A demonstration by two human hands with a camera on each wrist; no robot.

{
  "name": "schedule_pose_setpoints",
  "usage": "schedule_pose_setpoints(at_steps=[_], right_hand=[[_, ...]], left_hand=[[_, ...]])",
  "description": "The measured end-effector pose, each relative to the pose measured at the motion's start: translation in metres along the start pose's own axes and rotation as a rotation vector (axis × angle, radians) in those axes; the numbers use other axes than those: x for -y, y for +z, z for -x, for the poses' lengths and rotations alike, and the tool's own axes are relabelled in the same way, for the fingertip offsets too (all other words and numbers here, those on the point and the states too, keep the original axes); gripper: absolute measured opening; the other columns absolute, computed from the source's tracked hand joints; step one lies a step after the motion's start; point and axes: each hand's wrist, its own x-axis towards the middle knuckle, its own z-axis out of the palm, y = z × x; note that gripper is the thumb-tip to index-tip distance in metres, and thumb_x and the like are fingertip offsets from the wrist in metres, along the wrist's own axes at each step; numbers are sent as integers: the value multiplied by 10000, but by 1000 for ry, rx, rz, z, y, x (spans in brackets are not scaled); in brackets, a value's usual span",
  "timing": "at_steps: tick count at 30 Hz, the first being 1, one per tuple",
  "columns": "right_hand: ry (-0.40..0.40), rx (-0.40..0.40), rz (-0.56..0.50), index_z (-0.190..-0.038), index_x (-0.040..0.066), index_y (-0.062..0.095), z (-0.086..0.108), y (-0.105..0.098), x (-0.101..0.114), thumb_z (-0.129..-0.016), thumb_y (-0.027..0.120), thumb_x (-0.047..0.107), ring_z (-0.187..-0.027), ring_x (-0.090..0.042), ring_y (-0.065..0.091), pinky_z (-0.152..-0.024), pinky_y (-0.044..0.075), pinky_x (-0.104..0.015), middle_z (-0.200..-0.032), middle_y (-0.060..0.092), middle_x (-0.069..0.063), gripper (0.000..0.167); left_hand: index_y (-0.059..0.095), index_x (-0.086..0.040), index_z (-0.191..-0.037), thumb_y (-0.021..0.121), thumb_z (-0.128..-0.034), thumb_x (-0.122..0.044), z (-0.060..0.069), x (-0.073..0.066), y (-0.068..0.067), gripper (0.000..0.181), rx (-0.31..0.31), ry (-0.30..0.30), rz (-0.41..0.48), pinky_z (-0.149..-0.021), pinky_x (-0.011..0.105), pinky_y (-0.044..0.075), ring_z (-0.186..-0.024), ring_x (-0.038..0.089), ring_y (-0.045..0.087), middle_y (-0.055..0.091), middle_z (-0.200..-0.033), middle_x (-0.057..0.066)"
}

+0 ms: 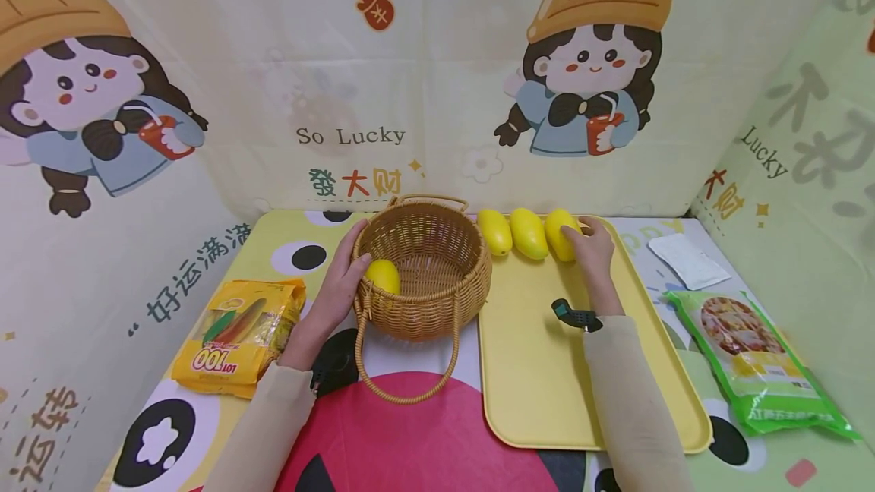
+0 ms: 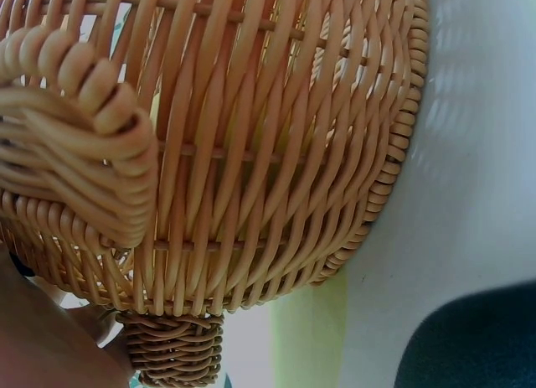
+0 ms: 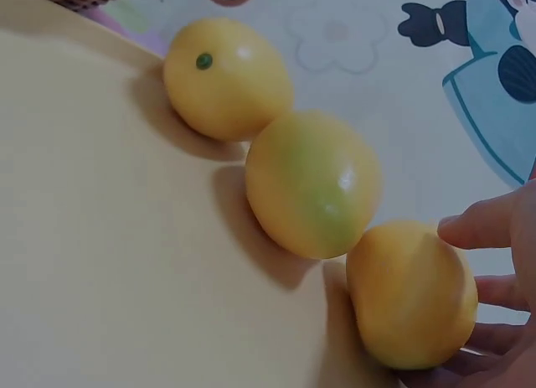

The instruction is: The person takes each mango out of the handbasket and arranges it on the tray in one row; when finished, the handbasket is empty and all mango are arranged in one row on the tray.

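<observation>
Currently, the rightmost mango (image 1: 557, 237) lies inside the clasping right grip (image 1: 593, 250), while the left grip (image 1: 336, 285) holds the basket (image 1: 422, 319).

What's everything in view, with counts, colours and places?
Wicker basket: one, brown, centre
Tray: one, yellow, right of the basket
Mangoes: four, yellow, three at tray's far end, one inside basket
LOT100 bag: one, yellow, left of basket
Packet: one, white, right of tray
Food package: one, green, nearer than packet
Tablecloth: one, multicoloured, underneath
Printed backdrop: count unclear, pale, behind and both sides
Wrist straps: two, black, one per wrist
Sleeves: two, beige, on forearms
Left hand: one, bare, gripping basket's left rim
Right hand: one, bare, holding rightmost mango
</observation>
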Motion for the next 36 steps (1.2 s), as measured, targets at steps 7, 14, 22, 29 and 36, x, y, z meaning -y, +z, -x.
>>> schedule_pose_setpoints(at_steps=[7, 14, 22, 29, 36], right_hand=[[-36, 13, 19, -1469, 67, 473, 1, 0, 1, -930, 600, 283, -1299, -393, 492, -1100, 419, -487, -1453, 505, -234, 594], [-52, 21, 40, -1462, 48, 473, 0, 3, 2, -911, 580, 202, -1317, -392, 465, -1113, 401, -495, -1461, 493, -230, 581], [-59, 43, 54, -1468, 52, 463, 0, 5, 3, -936, 597, 261, -1335, -392, 464, -1122, 409, -495, -1469, 486, -231, 588], [-50, 33, 46, -1460, 55, 473, 0, 4, -1, -934, 606, 273, -1325, -389, 470, -1105, 424, -496, -1460, 490, -229, 585], [-62, 25, 48, -1457, 45, 472, -1, 6, -2, -942, 594, 285, -1304, -392, 482, -1087, 436, -500, -1449, 497, -234, 581]], left_hand=[[164, -123, -1597, 400, -1045, -165, 0, 0, 0, 601, 2, -13, -4, -1211, 578, 235, -1500, 369, 227, 176, -1648, 120], [163, -147, -1599, 403, -1041, -159, 1, -1, 0, 607, -4, -20, 1, -1202, 589, 247, -1496, 381, 231, 175, -1649, 116], [165, -127, -1597, 399, -1040, -148, 1, -1, 0, 604, -9, -18, 8, -1204, 583, 249, -1494, 364, 240, 176, -1648, 107], [165, -127, -1597, 396, -1041, -161, 0, -1, 1, 603, -4, -30, -3, -1201, 580, 258, -1492, 377, 239, 176, -1646, 111], [163, -131, -1597, 396, -1042, -166, 0, 0, 0, 603, -1, -26, -5, -1202, 578, 257, -1493, 382, 236, 173, -1646, 117]])
